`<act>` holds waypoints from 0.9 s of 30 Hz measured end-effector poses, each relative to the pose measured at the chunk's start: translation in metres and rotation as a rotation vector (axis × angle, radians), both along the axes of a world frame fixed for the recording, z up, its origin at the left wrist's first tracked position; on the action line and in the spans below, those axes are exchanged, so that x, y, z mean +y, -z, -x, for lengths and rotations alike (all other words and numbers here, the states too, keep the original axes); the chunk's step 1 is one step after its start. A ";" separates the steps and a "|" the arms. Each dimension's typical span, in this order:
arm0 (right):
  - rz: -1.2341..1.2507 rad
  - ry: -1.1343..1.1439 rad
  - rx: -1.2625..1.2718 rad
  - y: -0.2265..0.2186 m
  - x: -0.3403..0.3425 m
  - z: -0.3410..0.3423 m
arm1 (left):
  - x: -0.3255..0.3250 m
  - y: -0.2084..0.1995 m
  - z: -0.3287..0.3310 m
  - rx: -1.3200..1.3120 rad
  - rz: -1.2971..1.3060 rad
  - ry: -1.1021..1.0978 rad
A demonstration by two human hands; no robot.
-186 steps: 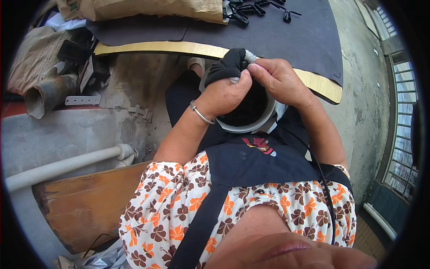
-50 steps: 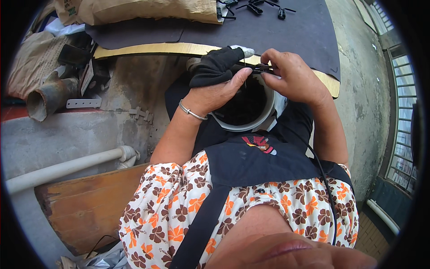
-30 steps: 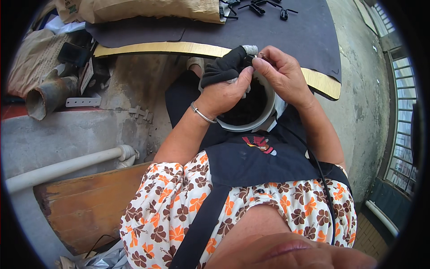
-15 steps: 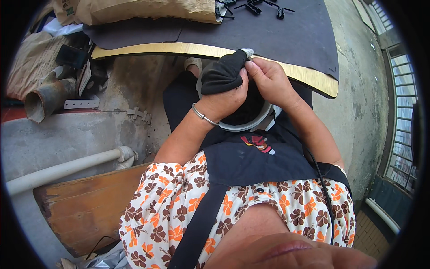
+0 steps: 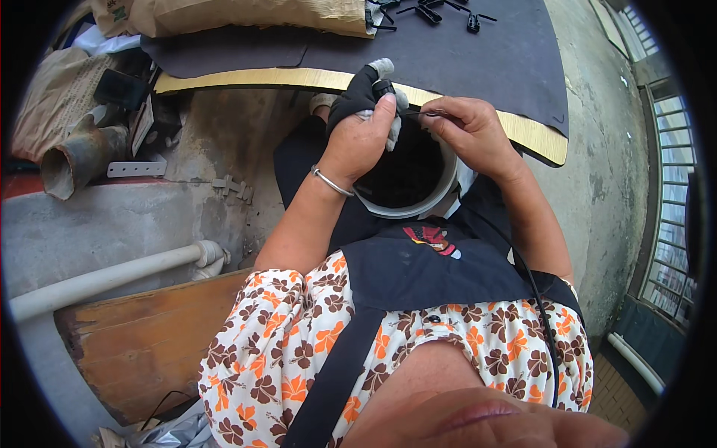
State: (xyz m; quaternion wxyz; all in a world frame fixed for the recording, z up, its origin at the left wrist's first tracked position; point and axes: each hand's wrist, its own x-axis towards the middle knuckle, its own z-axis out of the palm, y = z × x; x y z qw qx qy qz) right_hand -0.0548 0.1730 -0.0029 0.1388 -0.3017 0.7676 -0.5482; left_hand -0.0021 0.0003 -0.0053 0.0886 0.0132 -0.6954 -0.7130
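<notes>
My left hand is closed on a small black plastic part, held between the bare thumb and the gloved fingers. A black glove with whitish fingertips covers those fingers. Just to the right, my right hand is bare and pinches a thin black strand that reaches toward the left fingers. Whether the strand joins the part is too small to tell. Below both hands, a pale bucket stands between my legs, with a dark mass inside that I cannot make out.
Ahead is a dark-topped table with a gold front edge. Several black parts with thin arms lie on it beside a brown paper sack. At left are a rusty pipe piece, a dark phone-like slab and a white pipe.
My left hand has turned and its gloved fingers have opened out, so the black part now shows. My right hand has moved slightly right, with the thin strand in its pinch.
</notes>
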 end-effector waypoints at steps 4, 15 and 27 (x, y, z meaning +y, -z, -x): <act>0.004 0.013 0.027 -0.004 0.000 0.001 | -0.003 0.004 0.002 0.105 0.295 0.126; -0.063 -0.093 -0.014 -0.011 -0.006 0.002 | 0.003 -0.004 -0.001 -0.006 0.060 0.216; -0.156 -0.115 -0.045 -0.006 -0.017 0.013 | 0.006 0.007 0.002 0.323 0.587 -0.035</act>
